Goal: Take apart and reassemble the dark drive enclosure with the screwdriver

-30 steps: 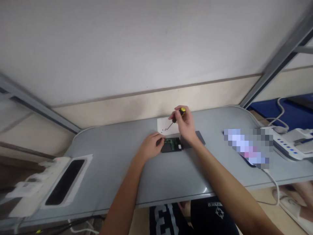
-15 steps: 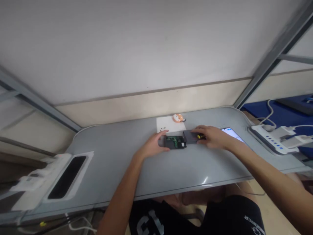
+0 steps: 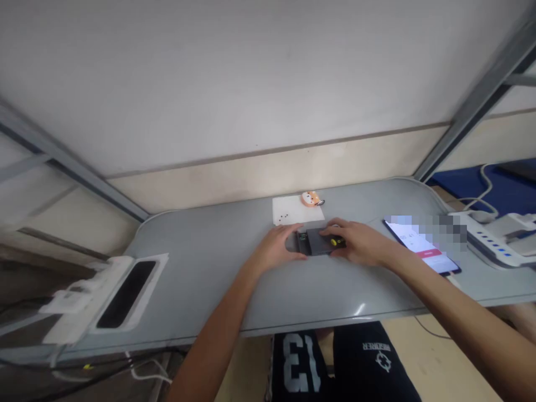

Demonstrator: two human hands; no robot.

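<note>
A shallow dark casing with a green circuit board (image 3: 302, 237) lies on the table, mostly hidden under a dark grey cover (image 3: 319, 241). My left hand (image 3: 277, 248) curves round the casing's left end, thumb at the near edge and fingers at the far edge. From the right, my right hand (image 3: 358, 240) grips the cover between thumb and fingers. A black-and-yellow tool, perhaps a screwdriver (image 3: 336, 242), shows under that hand; its far part is hidden. Behind the casing, several tiny dark screws (image 3: 283, 216) lie on a white paper sheet (image 3: 299, 207).
An orange-and-white animal-face case (image 3: 310, 199) sits at the paper's far right corner. A lit phone (image 3: 419, 245) lies right of my right hand, beside a white power strip (image 3: 489, 240). At the left, a dark phone (image 3: 127, 294) rests near white plugs and cables.
The cover has slid left over the casing, so much less of the green board shows. My right hand moved with it. The view has shifted, showing more of the lit phone.
</note>
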